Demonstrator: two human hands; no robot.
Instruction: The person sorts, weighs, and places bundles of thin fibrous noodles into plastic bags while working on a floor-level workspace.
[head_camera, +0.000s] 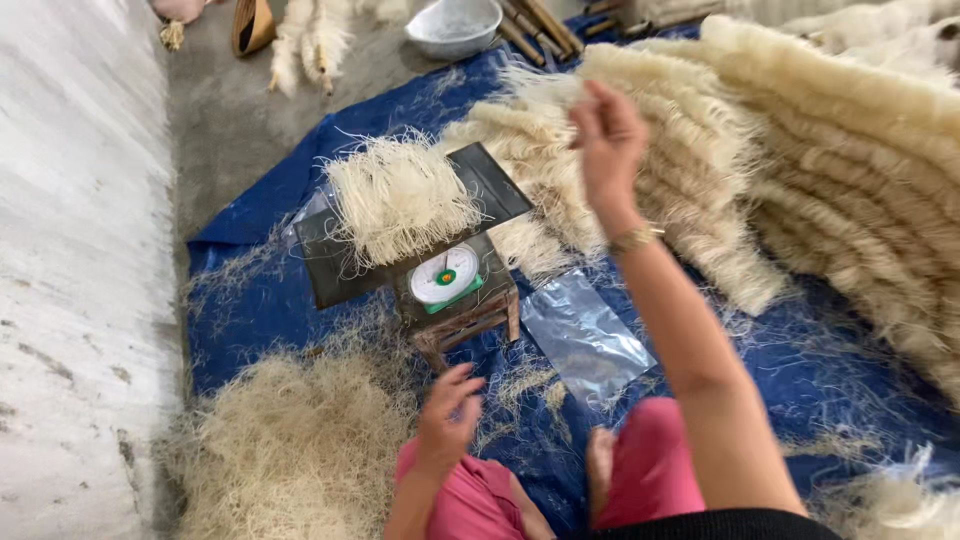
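From my seat, the big stack of pale fibre hanks (800, 150) lies right of the dial scale (446, 277), long axes running down-right. The loose fibre bundle (400, 195) rests on the scale's dark tray (500, 185), strands pointing away from me. My right hand (607, 140), fingers pinched, apparently on strands, hovers nearest; my left hand (447, 415) hangs slack, fingers loosely curled, empty.

A metal bowl (455, 24) is sitting on the concrete floor (225, 120) beside wooden sticks (535, 28). A clear plastic bag (583, 335) is lying on the blue tarp (820, 370). A pale wall (80, 270) is running alongside.
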